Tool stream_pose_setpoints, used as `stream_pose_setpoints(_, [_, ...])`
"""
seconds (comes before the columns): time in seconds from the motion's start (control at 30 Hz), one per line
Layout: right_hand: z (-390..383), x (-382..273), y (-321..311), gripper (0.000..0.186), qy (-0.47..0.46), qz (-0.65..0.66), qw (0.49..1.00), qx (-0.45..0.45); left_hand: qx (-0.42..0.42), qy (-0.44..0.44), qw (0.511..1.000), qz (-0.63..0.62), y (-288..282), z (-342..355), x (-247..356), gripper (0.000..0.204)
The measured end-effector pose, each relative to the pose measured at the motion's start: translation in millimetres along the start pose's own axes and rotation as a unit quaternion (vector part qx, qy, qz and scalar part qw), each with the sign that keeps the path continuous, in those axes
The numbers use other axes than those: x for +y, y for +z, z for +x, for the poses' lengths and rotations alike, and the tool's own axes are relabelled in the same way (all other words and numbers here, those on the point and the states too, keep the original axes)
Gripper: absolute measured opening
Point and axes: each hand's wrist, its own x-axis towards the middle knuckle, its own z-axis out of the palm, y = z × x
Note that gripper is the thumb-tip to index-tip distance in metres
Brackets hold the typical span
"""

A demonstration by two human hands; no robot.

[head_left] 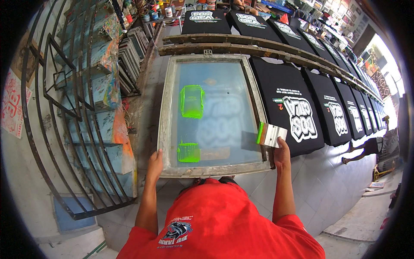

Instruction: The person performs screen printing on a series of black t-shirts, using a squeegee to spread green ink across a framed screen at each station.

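Note:
A screen-printing frame (215, 171) with pale blue mesh (215, 86) lies in front of me. Two bright green ink patches (192, 102) mark the left part of its mesh, one far, one near. My left hand (155, 164) is closed on the frame's near left edge. Beside the near right edge, my right hand (282, 153) grips a squeegee (275, 135) with a metal holder and green ink along its blade. Whether that hand also touches the frame, I cannot tell. A pale blurred print shows through the mesh.
Black T-shirts (270, 82) with white lettering lie in rows to the right and beyond the wooden rails (241, 48). Paint-stained steps (97, 125) stand behind a metal railing (47, 168) at left. Stacked screens (131, 60) and ink pots (168, 12) are at far left.

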Motion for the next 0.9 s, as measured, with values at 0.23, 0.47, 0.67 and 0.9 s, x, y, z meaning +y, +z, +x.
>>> stream_pose_setpoints(0.23, [3.7,9.4,-11.6,0.049,-0.003,0.017,1.0,0.011,-0.034,-0.063,0.994,0.081,6.1,7.6,-0.1,0.053])
stream_pose_setpoints(0.47, [21.9,22.6,-32.8,0.049,-0.015,0.034,0.999,0.012,0.015,-0.046,0.997,0.061,21.8,18.9,-32.8,0.055])
stream_pose_setpoints(0.67, [15.8,6.8,-24.5,0.048,-0.041,0.039,0.997,0.051,-0.007,-0.018,1.0,-0.002,-13.0,-2.2,-45.8,0.046])
stream_pose_setpoints(0.9, [25.9,-12.6,29.4,0.042,-0.04,-0.009,0.998,-0.046,0.045,0.039,0.998,-0.003,10.2,-33.6,-3.3,0.039])
